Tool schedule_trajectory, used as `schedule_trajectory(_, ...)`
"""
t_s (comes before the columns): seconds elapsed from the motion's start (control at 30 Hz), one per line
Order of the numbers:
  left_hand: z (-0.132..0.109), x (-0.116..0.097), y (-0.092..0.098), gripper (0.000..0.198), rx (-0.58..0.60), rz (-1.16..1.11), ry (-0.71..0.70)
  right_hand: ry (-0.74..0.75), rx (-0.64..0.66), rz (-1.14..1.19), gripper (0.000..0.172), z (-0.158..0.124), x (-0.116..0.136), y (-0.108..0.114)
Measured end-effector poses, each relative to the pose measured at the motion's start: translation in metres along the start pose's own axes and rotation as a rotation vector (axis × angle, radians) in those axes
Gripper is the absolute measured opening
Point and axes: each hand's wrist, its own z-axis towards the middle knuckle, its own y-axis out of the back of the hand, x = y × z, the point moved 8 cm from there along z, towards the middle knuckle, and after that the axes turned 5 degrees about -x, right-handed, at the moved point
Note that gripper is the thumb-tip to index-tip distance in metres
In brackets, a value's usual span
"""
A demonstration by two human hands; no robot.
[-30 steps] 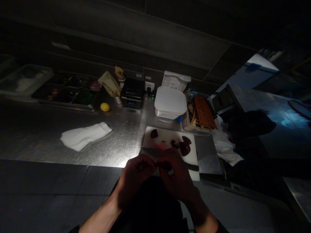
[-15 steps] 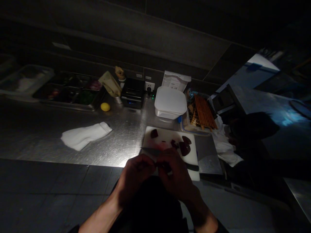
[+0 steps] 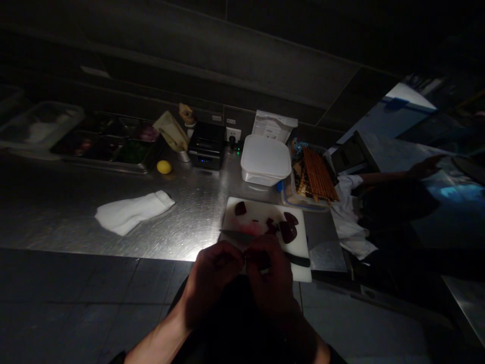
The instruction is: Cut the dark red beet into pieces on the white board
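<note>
One left hand point(image 3: 212, 283), one right hand point(image 3: 271, 278), one knife point(image 3: 242, 235), one cutting board point(image 3: 261, 206), one lemon point(image 3: 164, 167), one towel point(image 3: 132, 213), several beet pieces point(image 3: 288, 232) (too dim to count).

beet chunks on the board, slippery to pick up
Probably slippery: the chunks look wet, and red juice stains the board. They likely feel firm rather than fragile, since their cut edges look crisp, and their flat faces should stop them rolling.
</note>
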Motion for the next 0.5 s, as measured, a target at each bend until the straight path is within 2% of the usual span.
schedule_trajectory(0.23, 0.002, -0.002, 0.0, 0.017, 0.031, -0.069, -0.044, -0.134, -0.007, 0.054, 0.02, 0.0, -0.011, 0.001)
schedule_trajectory(0.33, 0.001, -0.004, 0.002, 0.016, 0.025, -0.024, -0.077, -0.181, -0.021, 0.045, 0.017, 0.001, -0.015, 0.001)
schedule_trajectory(0.5, -0.002, -0.007, 0.004, 0.021, 0.005, 0.064, -0.069, -0.134, 0.018, -0.004, 0.017, 0.002, -0.011, -0.002)
